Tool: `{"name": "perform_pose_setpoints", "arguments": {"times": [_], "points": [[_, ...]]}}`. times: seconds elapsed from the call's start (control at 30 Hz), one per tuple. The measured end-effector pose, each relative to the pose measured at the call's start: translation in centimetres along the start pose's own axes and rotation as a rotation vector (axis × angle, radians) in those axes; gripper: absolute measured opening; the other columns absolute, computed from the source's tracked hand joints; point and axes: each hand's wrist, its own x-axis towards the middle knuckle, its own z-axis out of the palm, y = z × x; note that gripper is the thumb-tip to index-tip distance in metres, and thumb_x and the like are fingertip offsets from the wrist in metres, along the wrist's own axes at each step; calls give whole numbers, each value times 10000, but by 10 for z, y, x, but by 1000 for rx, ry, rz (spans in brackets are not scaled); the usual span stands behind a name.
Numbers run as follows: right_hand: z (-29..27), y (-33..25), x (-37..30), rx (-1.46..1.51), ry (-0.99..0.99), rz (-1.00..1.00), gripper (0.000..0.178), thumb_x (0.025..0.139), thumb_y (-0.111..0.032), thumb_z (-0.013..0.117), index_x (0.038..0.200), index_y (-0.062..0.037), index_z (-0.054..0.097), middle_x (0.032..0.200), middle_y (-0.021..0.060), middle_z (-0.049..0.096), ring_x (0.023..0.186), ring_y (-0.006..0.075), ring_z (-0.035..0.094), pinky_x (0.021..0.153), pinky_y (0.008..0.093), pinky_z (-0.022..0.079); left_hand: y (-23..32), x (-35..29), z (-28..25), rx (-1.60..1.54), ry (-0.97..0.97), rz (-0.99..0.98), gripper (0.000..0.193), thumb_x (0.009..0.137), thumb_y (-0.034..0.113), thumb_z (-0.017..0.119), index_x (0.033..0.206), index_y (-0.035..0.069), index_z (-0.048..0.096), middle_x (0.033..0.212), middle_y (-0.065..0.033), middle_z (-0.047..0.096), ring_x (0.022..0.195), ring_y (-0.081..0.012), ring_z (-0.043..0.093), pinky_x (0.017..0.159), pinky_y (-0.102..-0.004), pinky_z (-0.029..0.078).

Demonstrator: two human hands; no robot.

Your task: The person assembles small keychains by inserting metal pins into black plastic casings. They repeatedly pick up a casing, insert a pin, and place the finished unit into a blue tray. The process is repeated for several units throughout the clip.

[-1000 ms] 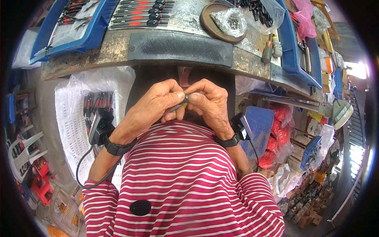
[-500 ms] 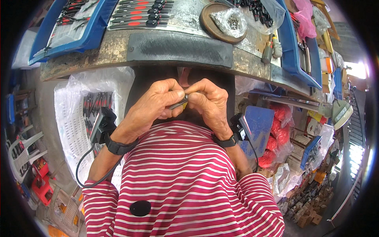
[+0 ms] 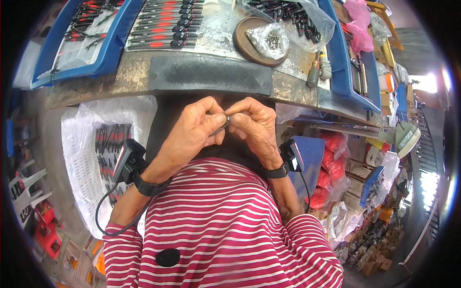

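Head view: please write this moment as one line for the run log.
left hand: pinching small metal part | right hand: pinching same part | place: before workbench edge | nearby: round dish holding a bag

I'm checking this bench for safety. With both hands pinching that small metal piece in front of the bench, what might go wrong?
The small metal piece is held only by fingertips of the left hand and right hand, off the bench; it may slip and drop out of sight. The cable from the left wrist device hangs in a loop and might snag.
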Motion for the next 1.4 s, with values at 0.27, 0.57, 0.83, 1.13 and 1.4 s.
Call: {"name": "perform_pose_setpoints", "arguments": {"times": [0.27,0.57,0.83,1.13,1.4], "points": [[-11,-7,15,76,-15,-32,205,858,-181,673,918,10,624,696,37,605,526,38,445,467,167,311,13,12,7,109,7,47,84,919,92,468,872,26,489,666,-20,533,557,-40,413,493,-187,352],[-18,-7,18,52,-63,-58,102,866,-87,633,913,4,637,666,38,590,535,39,454,478,170,340,14,15,2,73,-55,33,125,879,89,554,965,16,501,695,-9,538,563,-23,406,481,-165,304],[-26,-9,19,52,-156,-75,95,833,-74,656,883,7,647,711,20,576,569,45,458,490,170,335,15,13,2,90,-54,5,117,849,37,559,954,-8,533,699,-23,562,606,-44,476,520,-177,362],[-23,3,17,148,-130,-99,98,834,-73,656,890,7,643,705,15,571,567,41,455,485,167,321,9,14,5,134,9,21,84,833,-7,531,914,-26,540,670,-39,563,570,-62,486,507,-207,397],[-17,8,15,153,-51,-132,87,846,-73,651,893,-1,636,686,22,579,547,37,447,468,171,306,8,15,6,114,20,32,75,836,-13,522,909,-22,540,669,-40,559,556,-56,474,501,-205,396]]}}
